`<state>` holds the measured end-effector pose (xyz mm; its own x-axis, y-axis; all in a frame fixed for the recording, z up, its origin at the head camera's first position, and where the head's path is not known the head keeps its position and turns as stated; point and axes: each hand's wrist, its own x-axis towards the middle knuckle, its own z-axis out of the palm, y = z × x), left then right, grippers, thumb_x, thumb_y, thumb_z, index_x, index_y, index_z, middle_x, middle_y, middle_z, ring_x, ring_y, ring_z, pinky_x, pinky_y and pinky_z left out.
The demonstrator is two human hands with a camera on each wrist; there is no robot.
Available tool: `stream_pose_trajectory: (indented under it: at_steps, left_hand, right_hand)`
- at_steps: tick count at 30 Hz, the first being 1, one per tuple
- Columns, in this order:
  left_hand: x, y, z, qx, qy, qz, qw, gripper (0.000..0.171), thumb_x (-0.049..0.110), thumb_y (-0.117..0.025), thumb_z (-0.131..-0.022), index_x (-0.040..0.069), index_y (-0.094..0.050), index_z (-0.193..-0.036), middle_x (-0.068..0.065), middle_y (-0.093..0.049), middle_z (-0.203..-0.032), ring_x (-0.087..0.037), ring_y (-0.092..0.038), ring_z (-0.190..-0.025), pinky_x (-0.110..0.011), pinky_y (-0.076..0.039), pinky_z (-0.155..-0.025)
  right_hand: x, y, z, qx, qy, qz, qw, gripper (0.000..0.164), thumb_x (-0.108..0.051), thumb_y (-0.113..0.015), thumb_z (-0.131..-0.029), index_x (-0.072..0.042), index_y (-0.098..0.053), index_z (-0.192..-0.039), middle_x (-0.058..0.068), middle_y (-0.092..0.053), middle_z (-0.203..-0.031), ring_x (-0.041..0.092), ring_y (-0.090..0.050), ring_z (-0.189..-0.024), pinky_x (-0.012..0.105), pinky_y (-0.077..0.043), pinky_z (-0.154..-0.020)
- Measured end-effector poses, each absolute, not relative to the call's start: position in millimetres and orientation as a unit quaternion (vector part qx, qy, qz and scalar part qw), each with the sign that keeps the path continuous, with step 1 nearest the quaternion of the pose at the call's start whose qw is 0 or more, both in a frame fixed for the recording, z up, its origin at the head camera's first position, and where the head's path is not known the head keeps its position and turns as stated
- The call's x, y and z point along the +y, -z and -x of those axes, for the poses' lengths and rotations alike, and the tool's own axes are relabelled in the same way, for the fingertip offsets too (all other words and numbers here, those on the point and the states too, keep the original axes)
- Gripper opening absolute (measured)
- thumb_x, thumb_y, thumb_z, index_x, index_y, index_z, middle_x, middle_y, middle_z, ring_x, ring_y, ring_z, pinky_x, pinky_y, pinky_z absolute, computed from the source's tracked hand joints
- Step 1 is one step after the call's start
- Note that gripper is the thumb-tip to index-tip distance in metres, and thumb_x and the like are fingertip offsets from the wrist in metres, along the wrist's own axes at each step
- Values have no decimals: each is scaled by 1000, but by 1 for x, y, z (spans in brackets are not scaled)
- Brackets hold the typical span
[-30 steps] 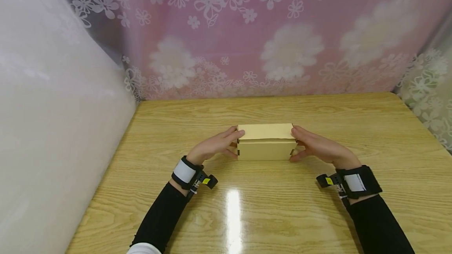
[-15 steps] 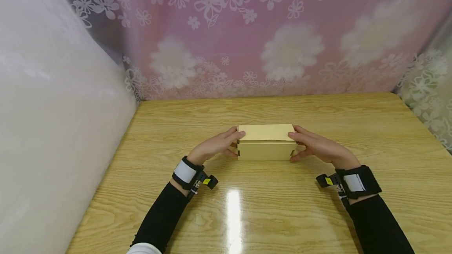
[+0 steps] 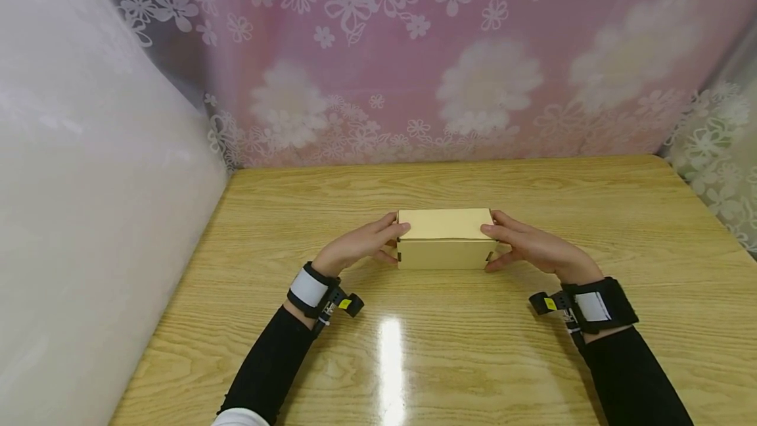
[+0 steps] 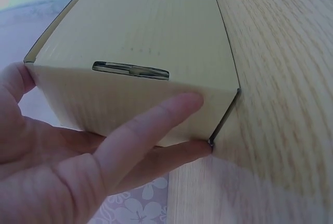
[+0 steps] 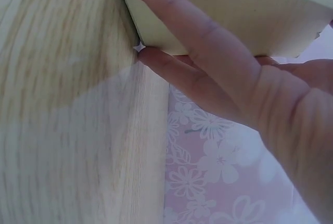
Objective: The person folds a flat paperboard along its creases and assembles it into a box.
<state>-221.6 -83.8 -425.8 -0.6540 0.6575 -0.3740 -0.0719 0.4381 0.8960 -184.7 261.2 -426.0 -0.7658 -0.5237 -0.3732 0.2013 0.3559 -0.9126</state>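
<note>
A small plain cardboard box [image 3: 446,255] sits on the table, its lid [image 3: 443,223] lying flat along the front edge in the head view. At the left end my left hand [image 3: 361,242] grips it, thumb over the lid's corner and other fingers along the end wall. My right hand [image 3: 532,245] holds the opposite end the same way, its thumb lying on the lid near the corner. Close up in the left wrist view, fingers [image 4: 151,114] press along the end panel below a narrow slot. The right wrist view has fingers [image 5: 192,31] against the other end. The inside of the box is hidden.
The wood-grain table [image 3: 473,360] spreads around the box. A pink flowered curtain [image 3: 378,71] hangs behind the far edge, and a pale sheet [image 3: 106,183] rises along the left side.
The lid's front edge has come down, closing the thin gap above the front wall. My right thumb has slid further onto the lid; the left hand has barely moved.
</note>
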Motion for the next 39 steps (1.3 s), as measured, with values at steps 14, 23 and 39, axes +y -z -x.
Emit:
stream_pose_trajectory:
  at_steps: [14,23,39]
  left_hand:
    - [-85,425,222,757,-503,-189,372,82,48,-42,-106,12,7,-161,-14,-10,-167,-31,-63,-120,-46,-32,-118]
    - [-82,424,223,756,-513,-217,345,41,43,-44,-107,4,-40,-116,-17,-46,-118,-28,-67,-108,-41,-51,-102]
    - [-90,431,233,741,-500,-209,396,84,37,-53,-104,14,2,-163,-21,-21,-163,-32,-64,-118,-43,-45,-108]
  right_hand:
    - [260,426,186,763,548,104,327,84,-40,-41,-108,-14,21,-157,11,27,-164,43,-66,-111,79,7,-105]
    - [261,428,186,768,539,105,330,83,-41,-40,-108,-15,22,-157,9,28,-163,41,-66,-112,79,5,-106]
    - [266,426,184,775,523,112,337,89,-38,-47,-106,-13,22,-157,17,24,-164,41,-61,-120,75,-4,-112]
